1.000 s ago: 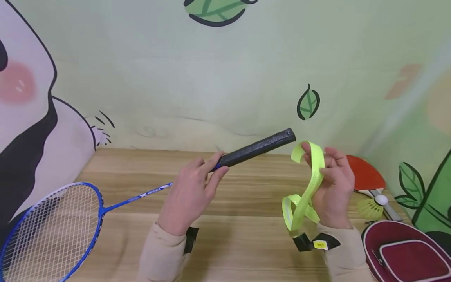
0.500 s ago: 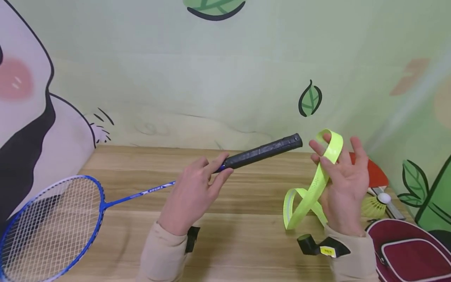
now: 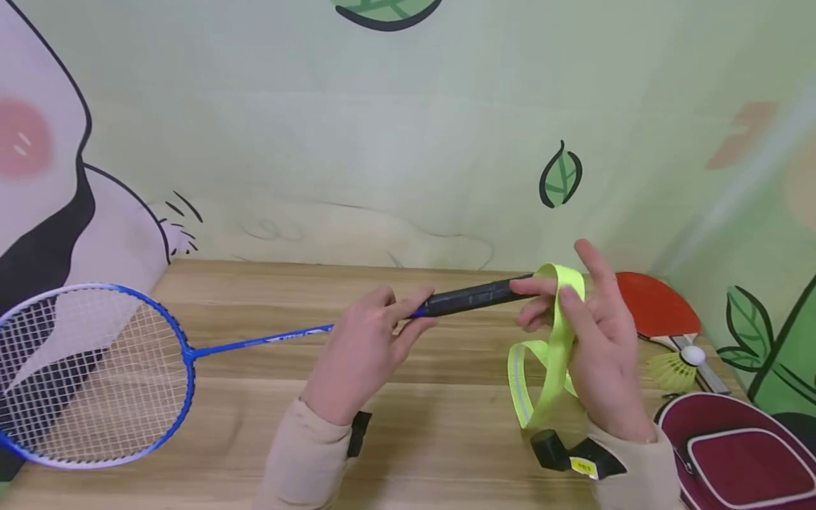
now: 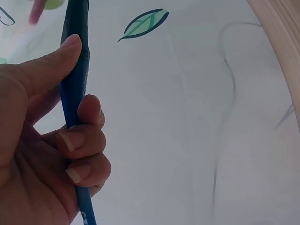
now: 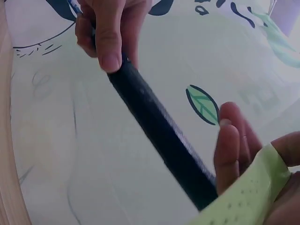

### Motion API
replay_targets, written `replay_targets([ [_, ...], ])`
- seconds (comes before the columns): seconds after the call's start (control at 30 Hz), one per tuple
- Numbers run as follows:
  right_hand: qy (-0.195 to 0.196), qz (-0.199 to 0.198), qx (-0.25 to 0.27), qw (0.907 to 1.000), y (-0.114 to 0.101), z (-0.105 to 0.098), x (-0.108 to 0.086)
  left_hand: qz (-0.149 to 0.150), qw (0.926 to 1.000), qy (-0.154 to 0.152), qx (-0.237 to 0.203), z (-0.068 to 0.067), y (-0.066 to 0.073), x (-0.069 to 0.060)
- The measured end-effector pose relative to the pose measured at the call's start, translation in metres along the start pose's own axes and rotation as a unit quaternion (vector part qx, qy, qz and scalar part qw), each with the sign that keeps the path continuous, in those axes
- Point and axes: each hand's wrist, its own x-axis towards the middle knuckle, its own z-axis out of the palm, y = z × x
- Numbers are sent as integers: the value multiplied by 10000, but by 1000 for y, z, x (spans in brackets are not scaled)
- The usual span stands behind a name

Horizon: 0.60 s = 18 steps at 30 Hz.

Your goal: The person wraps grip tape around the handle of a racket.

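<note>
My left hand (image 3: 363,354) grips a blue badminton racket (image 3: 261,340) where the shaft meets its black handle (image 3: 472,297). The strung head points left and the handle end points right. In the left wrist view, curled fingers (image 4: 84,140) wrap the shaft, with the thumb along the cone. My right hand (image 3: 602,354) holds a neon yellow-green perforated grip tape (image 3: 558,347), pinned by the thumb and looped over the fingers. Its index finger is at the handle's end, which the tape and fingers hide. The tape's tail hangs in a loose loop below.
On the right of the wooden table (image 3: 446,439) lie a red table tennis bat (image 3: 656,304), a yellow shuttlecock (image 3: 676,368) and a maroon zipped case (image 3: 758,464). A wall (image 3: 395,149) painted with leaves stands behind.
My right hand drew back rightward with spread fingers, then came left to the handle's end with the tape. The left hand moved slightly right, and the racket tilted flatter, its head rising.
</note>
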Motion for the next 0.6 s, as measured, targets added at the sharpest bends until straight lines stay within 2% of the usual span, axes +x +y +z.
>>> replay_targets([
  [0.17,-1014,163,-203,9945,3,10,-3,202,9996,159,130,1,2,0],
  [0.23,-1235,279,-479,9908,5,16,-4,302,9992,214,157,1,4,0],
  [0.3,-1399,235,-871,9860,9,22,-5,398,9987,274,189,1,5,0],
  [0.47,-1311,46,-1412,9812,15,32,-9,647,9967,467,169,2,6,-1],
  [0.6,-1057,216,-1153,9875,17,39,-11,852,9938,676,214,3,6,0],
])
